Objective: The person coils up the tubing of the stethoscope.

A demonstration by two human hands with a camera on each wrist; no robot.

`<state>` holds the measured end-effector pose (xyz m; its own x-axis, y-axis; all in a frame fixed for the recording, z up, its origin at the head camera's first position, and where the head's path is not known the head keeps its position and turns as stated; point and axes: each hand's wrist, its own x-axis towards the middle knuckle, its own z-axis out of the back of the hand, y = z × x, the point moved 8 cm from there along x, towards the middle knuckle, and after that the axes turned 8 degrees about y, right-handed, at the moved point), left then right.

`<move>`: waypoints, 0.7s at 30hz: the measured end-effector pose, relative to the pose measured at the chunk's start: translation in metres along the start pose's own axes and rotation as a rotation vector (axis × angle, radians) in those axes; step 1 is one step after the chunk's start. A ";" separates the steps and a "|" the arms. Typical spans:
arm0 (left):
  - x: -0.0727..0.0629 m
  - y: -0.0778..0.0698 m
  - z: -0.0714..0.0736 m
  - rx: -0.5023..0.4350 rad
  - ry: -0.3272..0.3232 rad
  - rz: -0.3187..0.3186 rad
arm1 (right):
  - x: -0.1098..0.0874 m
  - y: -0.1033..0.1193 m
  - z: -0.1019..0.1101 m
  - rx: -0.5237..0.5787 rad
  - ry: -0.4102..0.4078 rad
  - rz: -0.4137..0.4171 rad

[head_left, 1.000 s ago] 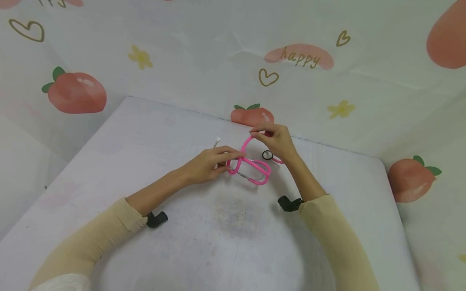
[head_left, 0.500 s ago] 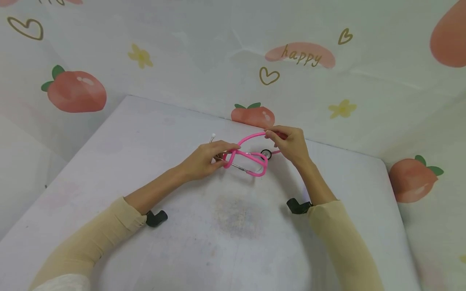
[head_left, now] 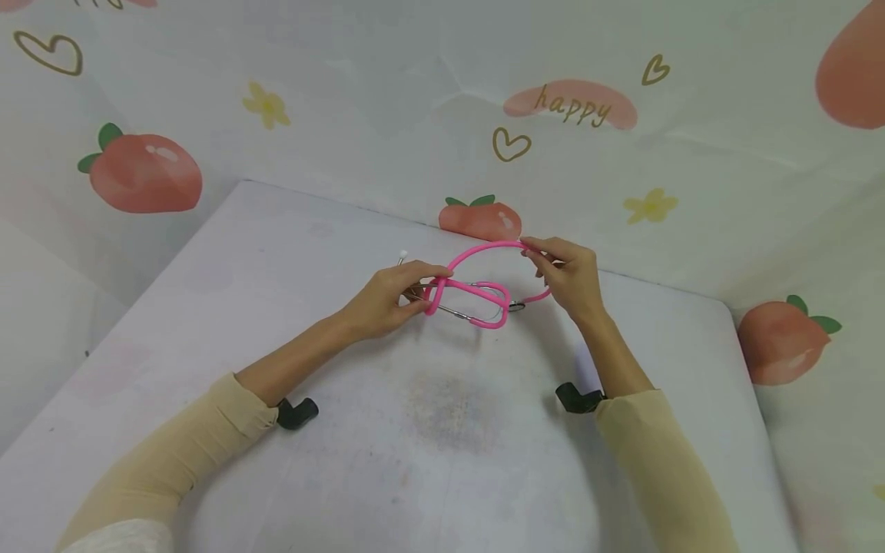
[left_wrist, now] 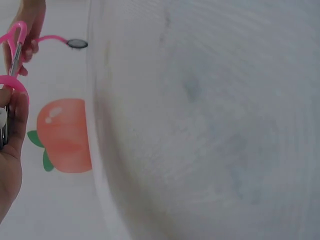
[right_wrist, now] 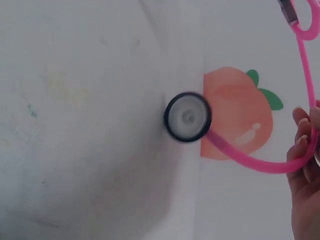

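A stethoscope with pink tubing (head_left: 484, 247) is held above the table between both hands. My left hand (head_left: 387, 301) pinches its metal ear tubes where the pink tubing loops round them; a white ear tip (head_left: 402, 254) pokes up behind that hand. My right hand (head_left: 571, 278) grips the tubing further along, and the stretch between the hands arches upward. From the right hand the short end hangs with the round, black-rimmed chest piece (right_wrist: 188, 117), seen face-on in the right wrist view. In the left wrist view the left hand (left_wrist: 12, 125) shows only at the edge.
The white table (head_left: 442, 476) has a smudged grey patch in its middle. Behind it rises a wall sheet (head_left: 387, 138) printed with peaches, hearts and flowers. Black angled pieces (head_left: 297, 415) sit at both wrists, next to the beige sleeves.
My right hand has moved right along with the tubing, so the arch between the hands is wider. My left hand has shifted slightly up and left. The chest piece has swung and turned.
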<state>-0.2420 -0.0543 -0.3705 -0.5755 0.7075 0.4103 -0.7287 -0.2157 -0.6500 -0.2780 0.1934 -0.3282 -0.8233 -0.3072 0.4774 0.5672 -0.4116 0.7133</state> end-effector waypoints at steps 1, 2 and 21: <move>0.000 -0.001 0.001 -0.008 -0.001 -0.007 | 0.000 -0.003 -0.001 -0.013 0.005 -0.001; 0.001 -0.002 0.001 -0.016 -0.002 -0.011 | 0.000 -0.007 -0.001 -0.024 0.010 -0.007; 0.003 -0.007 0.001 -0.071 -0.016 -0.033 | -0.028 -0.036 -0.033 -0.175 0.194 -0.207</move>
<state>-0.2387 -0.0518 -0.3639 -0.5579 0.7026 0.4417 -0.7193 -0.1438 -0.6797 -0.2750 0.1888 -0.3843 -0.9112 -0.3525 0.2132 0.3978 -0.6184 0.6778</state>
